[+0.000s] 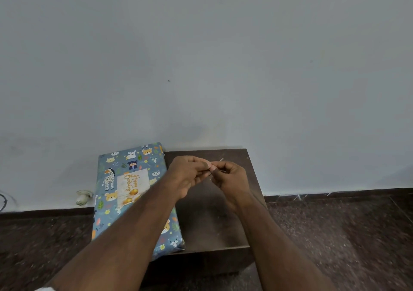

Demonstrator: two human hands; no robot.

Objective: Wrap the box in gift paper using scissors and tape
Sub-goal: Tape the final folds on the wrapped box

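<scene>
A flat box (125, 179) wrapped in blue gift paper with cartoon animals lies on the left part of a small dark wooden table (212, 230), overhanging its left edge. A pale birthday card sits on the box's top. Above the table's far half, my left hand (190, 176) and my right hand (230, 179) meet fingertip to fingertip. Between them they pinch a small, thin, clear strip that looks like tape (220, 160); it is too small to tell for sure. My left forearm crosses over the box's near end. No scissors or tape roll are in view.
The table stands against a plain grey wall (201, 67) on a dark speckled floor (335, 235). A small pale green object (82, 197) lies on the floor by the wall, left of the box. A dark cable shows at the far left edge.
</scene>
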